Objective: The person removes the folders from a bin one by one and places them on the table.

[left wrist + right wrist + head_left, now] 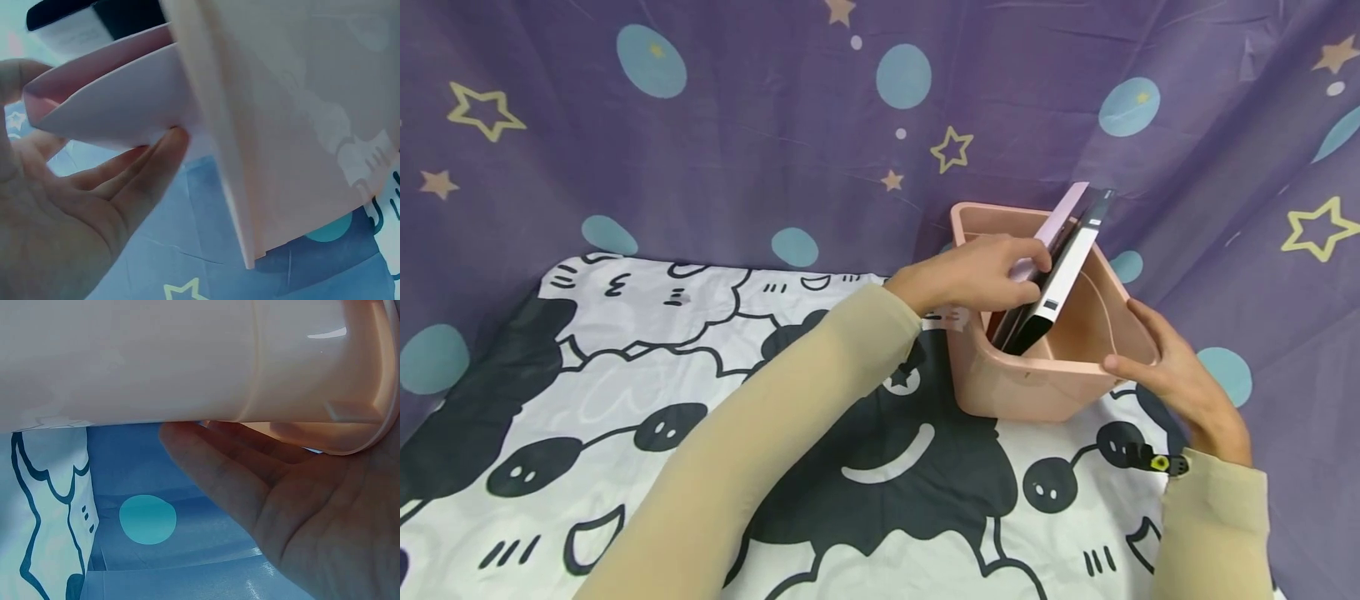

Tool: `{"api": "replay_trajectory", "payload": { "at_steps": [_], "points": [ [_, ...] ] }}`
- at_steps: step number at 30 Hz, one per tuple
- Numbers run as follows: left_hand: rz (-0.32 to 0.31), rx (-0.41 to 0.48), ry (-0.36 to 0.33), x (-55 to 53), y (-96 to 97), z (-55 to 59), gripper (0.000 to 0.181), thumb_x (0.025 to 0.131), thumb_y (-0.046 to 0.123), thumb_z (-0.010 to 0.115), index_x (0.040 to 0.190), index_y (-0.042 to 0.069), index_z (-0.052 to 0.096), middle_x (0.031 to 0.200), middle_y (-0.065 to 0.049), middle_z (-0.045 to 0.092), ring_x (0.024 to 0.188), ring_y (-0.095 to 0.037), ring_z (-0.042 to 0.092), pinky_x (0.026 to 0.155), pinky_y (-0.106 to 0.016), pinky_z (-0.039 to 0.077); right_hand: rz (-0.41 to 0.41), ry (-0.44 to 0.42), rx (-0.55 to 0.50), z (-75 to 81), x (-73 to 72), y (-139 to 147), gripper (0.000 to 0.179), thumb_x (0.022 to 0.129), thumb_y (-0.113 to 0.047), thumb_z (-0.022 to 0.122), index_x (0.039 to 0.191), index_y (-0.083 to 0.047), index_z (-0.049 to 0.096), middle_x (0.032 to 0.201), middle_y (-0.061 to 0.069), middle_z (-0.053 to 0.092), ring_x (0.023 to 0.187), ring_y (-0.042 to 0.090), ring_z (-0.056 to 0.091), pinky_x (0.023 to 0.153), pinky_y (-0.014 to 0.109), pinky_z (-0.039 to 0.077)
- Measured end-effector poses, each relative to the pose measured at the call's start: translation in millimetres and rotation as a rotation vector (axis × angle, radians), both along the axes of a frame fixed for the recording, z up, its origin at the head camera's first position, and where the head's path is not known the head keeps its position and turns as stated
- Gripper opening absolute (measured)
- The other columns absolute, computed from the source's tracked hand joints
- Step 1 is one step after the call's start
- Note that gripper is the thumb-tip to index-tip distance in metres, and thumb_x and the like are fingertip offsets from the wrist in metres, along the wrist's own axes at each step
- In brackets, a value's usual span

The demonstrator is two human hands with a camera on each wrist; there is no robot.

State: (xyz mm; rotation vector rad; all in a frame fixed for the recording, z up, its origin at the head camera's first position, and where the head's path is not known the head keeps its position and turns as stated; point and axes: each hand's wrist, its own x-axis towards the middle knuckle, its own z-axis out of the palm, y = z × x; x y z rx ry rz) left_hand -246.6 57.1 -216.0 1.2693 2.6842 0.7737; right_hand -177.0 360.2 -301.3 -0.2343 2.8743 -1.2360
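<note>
A pink plastic bin (pixel 1026 390) stands upright against the curtain, with several thin books leaning inside and poking above its rim. My left hand (pixel 988 273) reaches over the bin's left side and pinches a lilac book (pixel 1062 212) between thumb and fingers. The left wrist view shows that book's lilac cover (pixel 134 103) bowed, with pink inside. Right beside it leans a black book with a white edge (pixel 1070 271). My right hand (pixel 1183 375) grips the bin's front right corner, thumb at the rim and fingers along the outer right wall.
A white cloth (pixel 655 375) with black cartoon sheep covers the surface under the bin. Behind and to the right hangs a purple curtain (pixel 737 150) with stars and blue dots, close to the bin's back. A black wristband (pixel 1157 460) circles the right wrist.
</note>
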Motion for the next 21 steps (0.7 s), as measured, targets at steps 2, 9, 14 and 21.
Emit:
{"api": "replay_trajectory", "payload": {
  "at_steps": [2, 9, 14, 21],
  "points": [
    [-0.001, -0.036, -0.041, -1.5, 1.1, 4.6, 0.037, 0.091, 0.027, 0.056, 0.127, 0.020, 0.054, 0.115, 0.004, 0.057, 0.092, -0.011, 0.053, 0.075, -0.021, 0.041, -0.001, -0.001, 0.002, 0.1, -0.2, -0.5, 0.089, 0.088, -0.024, 0.067, 0.155, -0.022, 0.009, 0.154, 0.011, 0.023, 0.117, 0.015, 0.040, 0.083, 0.006, 0.031],
    [0.013, -0.057, -0.035, -5.7, 3.0, 8.0, 0.035, 0.088, 0.025, 0.057, 0.122, 0.019, 0.052, 0.107, 0.002, 0.058, 0.088, -0.014, 0.055, 0.070, -0.022, 0.042, -0.006, -0.015, 0.004, 0.3, -1.5, -1.8, 0.090, 0.088, -0.025, 0.067, 0.155, -0.024, 0.008, 0.153, 0.011, 0.024, 0.117, 0.017, 0.040, 0.084, 0.009, 0.032],
    [0.032, -0.041, -0.111, -6.3, 2.4, 7.3, 0.037, 0.088, 0.023, 0.059, 0.124, 0.020, 0.051, 0.107, 0.001, 0.057, 0.081, -0.013, 0.056, 0.066, -0.023, 0.044, 0.008, -0.007, 0.021, 0.1, -2.6, -3.1, 0.090, 0.088, -0.026, 0.067, 0.155, -0.022, 0.008, 0.152, 0.014, 0.025, 0.120, 0.024, 0.040, 0.089, 0.017, 0.033],
    [0.023, -0.094, -0.227, -8.3, 11.7, 15.2, 0.043, 0.090, 0.024, 0.057, 0.131, 0.026, 0.044, 0.112, 0.000, 0.054, 0.076, -0.016, 0.056, 0.061, -0.032, 0.051, -0.022, -0.035, 0.025, 1.0, 0.4, 1.2, 0.090, 0.089, -0.028, 0.067, 0.155, -0.026, 0.006, 0.153, 0.013, 0.024, 0.120, 0.022, 0.038, 0.088, 0.019, 0.032]
  ]
}}
